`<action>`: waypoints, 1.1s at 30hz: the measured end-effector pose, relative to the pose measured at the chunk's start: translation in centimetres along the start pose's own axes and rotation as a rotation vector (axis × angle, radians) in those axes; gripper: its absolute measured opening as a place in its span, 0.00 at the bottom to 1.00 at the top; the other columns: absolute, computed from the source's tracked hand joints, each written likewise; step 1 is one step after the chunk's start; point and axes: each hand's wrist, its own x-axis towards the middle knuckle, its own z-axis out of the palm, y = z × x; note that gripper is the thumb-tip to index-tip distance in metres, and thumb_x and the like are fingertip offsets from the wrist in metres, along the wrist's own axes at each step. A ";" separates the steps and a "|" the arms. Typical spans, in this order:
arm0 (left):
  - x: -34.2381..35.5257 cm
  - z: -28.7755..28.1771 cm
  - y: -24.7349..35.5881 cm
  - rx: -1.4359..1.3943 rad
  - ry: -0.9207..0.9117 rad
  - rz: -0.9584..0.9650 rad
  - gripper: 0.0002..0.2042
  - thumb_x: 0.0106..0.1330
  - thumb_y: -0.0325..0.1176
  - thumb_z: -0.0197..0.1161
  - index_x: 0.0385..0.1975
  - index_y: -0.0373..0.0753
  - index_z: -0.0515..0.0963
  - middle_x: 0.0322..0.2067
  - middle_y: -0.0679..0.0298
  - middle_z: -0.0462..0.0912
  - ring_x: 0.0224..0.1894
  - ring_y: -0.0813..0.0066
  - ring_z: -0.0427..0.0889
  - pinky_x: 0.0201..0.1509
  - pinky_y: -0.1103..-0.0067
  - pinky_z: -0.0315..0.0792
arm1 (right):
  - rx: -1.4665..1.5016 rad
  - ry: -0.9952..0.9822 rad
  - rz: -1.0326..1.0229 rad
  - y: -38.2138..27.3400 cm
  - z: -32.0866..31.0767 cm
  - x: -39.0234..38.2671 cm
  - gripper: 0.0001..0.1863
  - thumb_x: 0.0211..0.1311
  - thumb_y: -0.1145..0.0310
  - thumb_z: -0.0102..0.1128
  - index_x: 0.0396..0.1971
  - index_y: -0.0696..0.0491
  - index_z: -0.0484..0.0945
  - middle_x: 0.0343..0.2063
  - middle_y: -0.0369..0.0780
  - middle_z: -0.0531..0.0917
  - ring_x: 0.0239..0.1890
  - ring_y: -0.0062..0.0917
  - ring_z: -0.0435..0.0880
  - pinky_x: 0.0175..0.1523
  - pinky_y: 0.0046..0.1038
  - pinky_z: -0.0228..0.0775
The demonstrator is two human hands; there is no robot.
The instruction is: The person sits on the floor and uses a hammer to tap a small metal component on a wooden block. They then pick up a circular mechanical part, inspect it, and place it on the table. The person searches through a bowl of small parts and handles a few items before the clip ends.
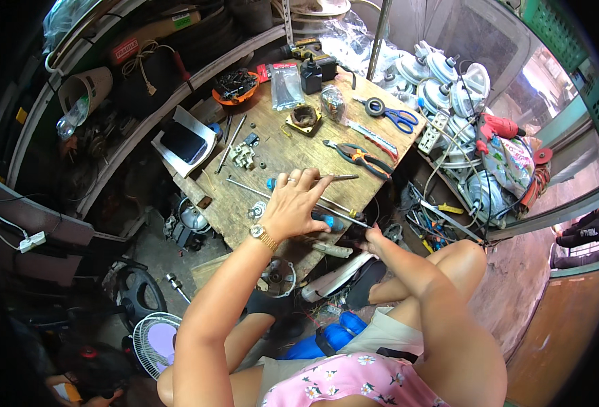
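My left hand [294,207], with a gold watch [264,236] on its wrist, reaches over the wooden table [292,152]. Its fingers are stretched and the thumb stands apart. Under the fingertips lies a thin metal shaft [345,177]; a bit of blue shows beside the knuckles. Near the thumb is a blue cylindrical part [328,222]. My right hand [372,240] is closed at the table's near right edge, around something dark that is mostly hidden. A long thin metal rod [248,188] slants from the table's left toward that hand, passing beneath the left one.
Pliers [359,159], scissors [396,118] with tape, a box cutter [372,138], a copper-wound coil [305,118] and an orange bowl [235,88] of small parts lie on the table. Fan motors [442,81] pile up at right. A phone [183,142] sits left.
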 end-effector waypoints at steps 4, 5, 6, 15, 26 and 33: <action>0.7 1.2 -2.9 0.096 -0.056 0.059 0.51 0.41 0.71 0.65 0.65 0.44 0.68 0.55 0.58 0.71 0.55 0.59 0.68 0.58 0.66 0.60 | -0.210 0.065 0.135 -4.2 -1.2 -2.8 0.40 0.52 0.90 0.44 0.60 0.32 0.57 0.49 0.54 0.74 0.38 0.55 0.84 0.36 0.53 0.83; 0.8 1.8 -3.2 0.099 -0.042 0.104 0.51 0.42 0.72 0.64 0.65 0.43 0.68 0.56 0.58 0.70 0.54 0.60 0.68 0.58 0.66 0.60 | -0.266 0.031 0.150 -5.4 -2.0 -4.2 0.38 0.51 0.90 0.44 0.58 0.33 0.59 0.48 0.52 0.75 0.38 0.54 0.84 0.36 0.51 0.84; 1.0 2.2 -3.3 0.097 -0.026 0.148 0.51 0.43 0.73 0.62 0.65 0.43 0.68 0.56 0.59 0.70 0.54 0.60 0.69 0.57 0.67 0.60 | -0.321 0.002 0.166 -6.2 -3.6 -4.5 0.37 0.51 0.90 0.44 0.57 0.34 0.60 0.46 0.51 0.75 0.38 0.53 0.84 0.35 0.49 0.84; 1.6 5.8 -3.8 0.169 -0.041 0.326 0.32 0.59 0.64 0.56 0.60 0.54 0.73 0.51 0.66 0.73 0.52 0.68 0.70 0.53 0.69 0.63 | -0.472 0.015 0.301 -11.5 -8.4 -12.8 0.38 0.55 0.85 0.47 0.60 0.28 0.60 0.35 0.45 0.82 0.27 0.37 0.86 0.32 0.39 0.85; 4.2 6.2 -6.4 0.125 0.049 0.097 0.27 0.57 0.62 0.61 0.51 0.53 0.76 0.47 0.65 0.73 0.53 0.66 0.70 0.54 0.68 0.61 | -0.445 0.094 0.331 -15.5 -13.7 -20.2 0.34 0.54 0.84 0.49 0.56 0.31 0.58 0.30 0.45 0.82 0.24 0.38 0.86 0.27 0.37 0.85; 4.1 6.7 -6.5 0.000 0.180 0.043 0.27 0.52 0.49 0.72 0.54 0.62 0.76 0.48 0.65 0.72 0.55 0.62 0.69 0.55 0.66 0.62 | -0.386 0.036 0.241 -17.4 -13.7 -28.9 0.36 0.54 0.85 0.47 0.61 0.36 0.57 0.31 0.47 0.83 0.20 0.36 0.85 0.25 0.34 0.85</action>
